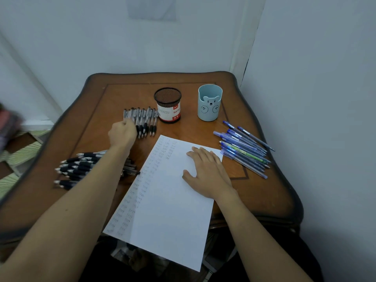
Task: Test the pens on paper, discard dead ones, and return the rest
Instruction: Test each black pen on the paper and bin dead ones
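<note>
Your right hand (pixel 205 171) presses flat, fingers spread, on the paper (pixel 162 200); your left hand (pixel 122 134) curls at the row of black pens (pixel 145 121), and I cannot tell whether it grips one.

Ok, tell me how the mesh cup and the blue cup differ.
The mesh cup is black wire netting with a red and white label; the blue cup is solid pale blue with a bear face. The mesh cup's rim is an even ring; the blue cup's rim dips in front. The mesh cup stands by the black pens; the blue cup stands nearer the blue pens. Both stand upright with no pens sticking out.
</note>
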The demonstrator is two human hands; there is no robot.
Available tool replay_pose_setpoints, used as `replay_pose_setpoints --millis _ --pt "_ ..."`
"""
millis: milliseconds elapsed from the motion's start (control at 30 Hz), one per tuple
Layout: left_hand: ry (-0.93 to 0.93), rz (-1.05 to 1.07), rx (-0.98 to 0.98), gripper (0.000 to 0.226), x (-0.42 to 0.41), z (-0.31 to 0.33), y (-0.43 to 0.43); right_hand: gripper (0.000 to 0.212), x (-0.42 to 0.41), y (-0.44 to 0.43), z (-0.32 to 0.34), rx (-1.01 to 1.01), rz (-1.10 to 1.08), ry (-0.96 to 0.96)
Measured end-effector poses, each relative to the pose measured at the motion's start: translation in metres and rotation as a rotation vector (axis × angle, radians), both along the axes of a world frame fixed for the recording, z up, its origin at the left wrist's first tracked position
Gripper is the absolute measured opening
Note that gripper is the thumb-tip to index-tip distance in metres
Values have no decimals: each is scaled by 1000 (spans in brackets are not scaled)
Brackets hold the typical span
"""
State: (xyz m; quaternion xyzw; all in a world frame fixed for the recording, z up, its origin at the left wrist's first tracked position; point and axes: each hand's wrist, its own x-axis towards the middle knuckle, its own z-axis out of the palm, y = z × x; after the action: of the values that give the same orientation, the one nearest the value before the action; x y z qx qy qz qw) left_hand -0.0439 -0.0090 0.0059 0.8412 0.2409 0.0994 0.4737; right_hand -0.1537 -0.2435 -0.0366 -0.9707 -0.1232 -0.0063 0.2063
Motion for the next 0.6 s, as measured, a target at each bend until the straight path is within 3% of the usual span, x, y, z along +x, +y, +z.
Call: replay_pose_setpoints --millis 133,300,467,600 --pt "29 2 84 38 14 1 9 60 1 0 0 -3 -3 0" --pt "111 -50 239 62 21 2 5 60 1 0 -2 -3 0 6" --pt "183 -65 281 50 27 -1 6 60 2 0 -2 -10 2 9" --pt "186 -150 327 68 23 1 10 60 3 -1 -2 -9 -3 9"
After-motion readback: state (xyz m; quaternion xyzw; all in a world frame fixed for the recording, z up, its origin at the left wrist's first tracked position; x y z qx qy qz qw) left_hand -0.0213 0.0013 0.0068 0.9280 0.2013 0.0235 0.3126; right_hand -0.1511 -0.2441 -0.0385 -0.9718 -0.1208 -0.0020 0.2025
